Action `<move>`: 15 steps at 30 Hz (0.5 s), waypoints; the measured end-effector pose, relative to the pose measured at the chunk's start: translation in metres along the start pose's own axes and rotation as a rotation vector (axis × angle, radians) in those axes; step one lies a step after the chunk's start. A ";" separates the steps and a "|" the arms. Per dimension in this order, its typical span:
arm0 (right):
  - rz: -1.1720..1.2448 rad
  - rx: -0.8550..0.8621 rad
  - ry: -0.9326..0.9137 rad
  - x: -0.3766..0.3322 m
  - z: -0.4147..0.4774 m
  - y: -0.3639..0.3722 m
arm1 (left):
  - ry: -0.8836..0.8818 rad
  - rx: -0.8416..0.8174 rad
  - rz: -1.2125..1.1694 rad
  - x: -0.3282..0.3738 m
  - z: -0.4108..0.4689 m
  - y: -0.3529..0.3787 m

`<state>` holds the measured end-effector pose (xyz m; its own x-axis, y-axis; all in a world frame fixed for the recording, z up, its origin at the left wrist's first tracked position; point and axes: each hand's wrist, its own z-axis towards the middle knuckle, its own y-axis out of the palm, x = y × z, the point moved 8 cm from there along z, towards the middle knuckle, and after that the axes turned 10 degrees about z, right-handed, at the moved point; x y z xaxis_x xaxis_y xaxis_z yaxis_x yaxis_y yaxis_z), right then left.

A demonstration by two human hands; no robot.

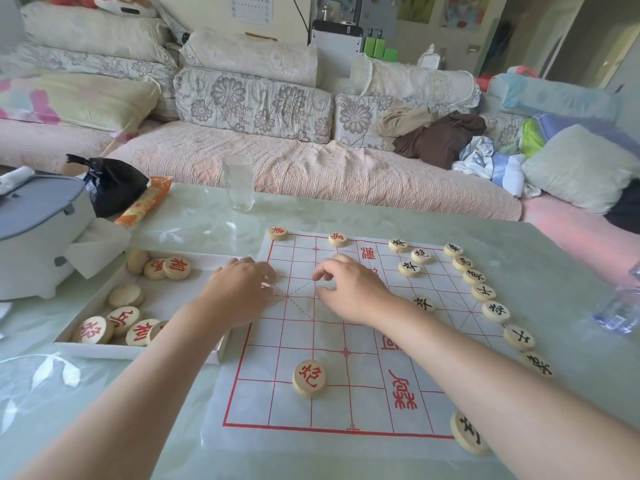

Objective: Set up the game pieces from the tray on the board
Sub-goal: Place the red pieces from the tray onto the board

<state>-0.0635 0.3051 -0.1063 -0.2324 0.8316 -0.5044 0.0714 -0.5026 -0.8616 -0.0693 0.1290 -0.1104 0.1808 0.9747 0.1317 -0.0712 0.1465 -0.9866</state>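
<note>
The paper board [332,403] with red lines lies on the table. A white tray [138,351] to its left holds several round wooden pieces with red characters [93,329]. Red pieces sit on the board at the near middle [309,377] and on the far edge [277,232] [337,239]. Black-character pieces [495,311] line the right edge. My left hand [239,292] lies palm down over the board's left edge, its fingertips hiding what is beneath. My right hand [353,289] hovers over the board with fingers loosely curled, and nothing shows between thumb and forefinger.
An empty glass [239,183] stands beyond the board. A grey-lidded white appliance [38,230], a black bag [110,185] and an orange packet [145,202] sit at far left. A clear plastic bottle [620,310] lies at the right edge. A sofa runs behind the table.
</note>
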 end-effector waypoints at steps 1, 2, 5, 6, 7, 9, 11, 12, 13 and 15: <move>0.024 -0.014 -0.022 -0.012 0.003 0.002 | 0.004 0.001 -0.017 -0.006 -0.002 -0.004; 0.048 -0.027 -0.046 -0.024 0.006 0.005 | 0.007 0.000 -0.031 -0.012 -0.005 -0.009; 0.127 -0.050 -0.109 -0.060 0.013 0.018 | -0.019 0.007 -0.059 -0.041 -0.015 -0.020; 0.157 -0.063 -0.114 -0.070 0.014 0.025 | -0.036 0.005 -0.064 -0.052 -0.019 -0.022; 0.178 -0.082 -0.118 -0.080 0.014 0.032 | -0.054 -0.006 -0.060 -0.063 -0.023 -0.022; 0.189 -0.142 -0.134 -0.099 0.014 0.048 | -0.083 -0.036 -0.029 -0.080 -0.033 -0.023; 0.146 -0.207 -0.154 -0.117 0.013 0.064 | -0.108 -0.075 0.019 -0.092 -0.043 -0.024; 0.104 -0.226 -0.167 -0.125 0.012 0.071 | -0.123 -0.100 0.042 -0.097 -0.048 -0.023; 0.062 -0.237 -0.180 -0.131 0.011 0.077 | -0.140 -0.133 0.055 -0.103 -0.053 -0.022; 0.008 -0.251 -0.204 -0.140 0.009 0.087 | -0.155 -0.186 0.057 -0.113 -0.061 -0.018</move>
<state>-0.0332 0.1426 -0.1103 -0.4191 0.7502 -0.5114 0.3051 -0.4142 -0.8575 -0.0284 0.0062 -0.1129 0.0275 0.9968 0.0746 0.1076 0.0712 -0.9916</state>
